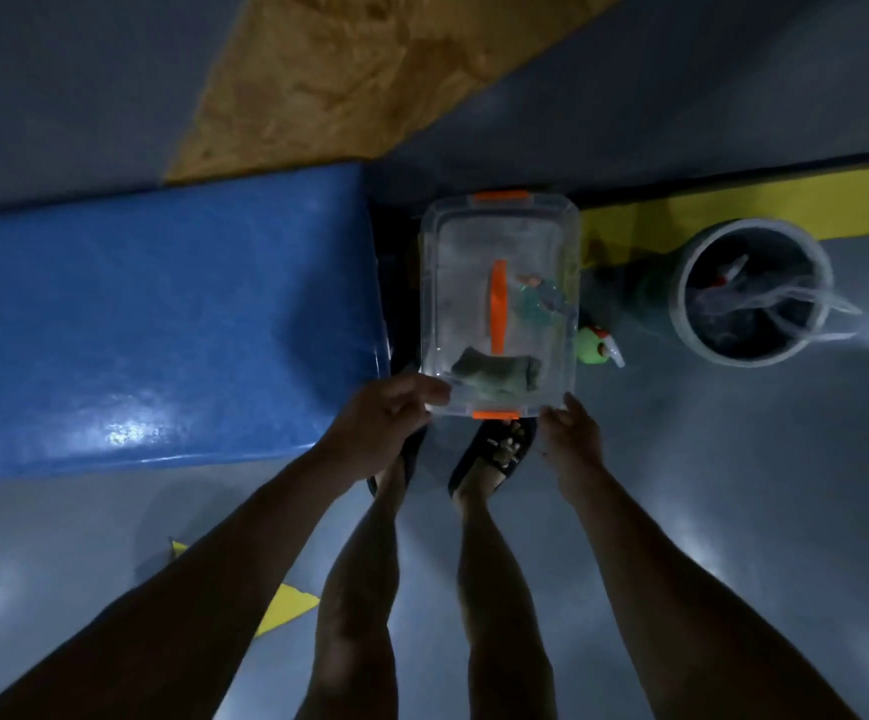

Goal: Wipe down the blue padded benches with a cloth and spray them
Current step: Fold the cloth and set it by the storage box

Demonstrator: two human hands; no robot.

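Observation:
A blue padded bench point(162, 324) fills the left of the view. Just right of its end sits a clear plastic box point(461, 283) with an orange handle and orange clips. Inside it lie a dark folded cloth point(494, 374) and a teal spray bottle point(538, 301). My left hand point(385, 413) grips the box's near left corner, thumb on the lid. My right hand point(572, 428) holds the near right corner. A green spray bottle point(598, 345) lies on the floor right of the box.
A grey bin point(749, 291) lined with a plastic bag stands at the right. My feet in dark sandals point(497, 449) stand right behind the box. Yellow floor stripe point(733, 200) runs behind the bin; a chipboard panel point(370, 70) rises at the back.

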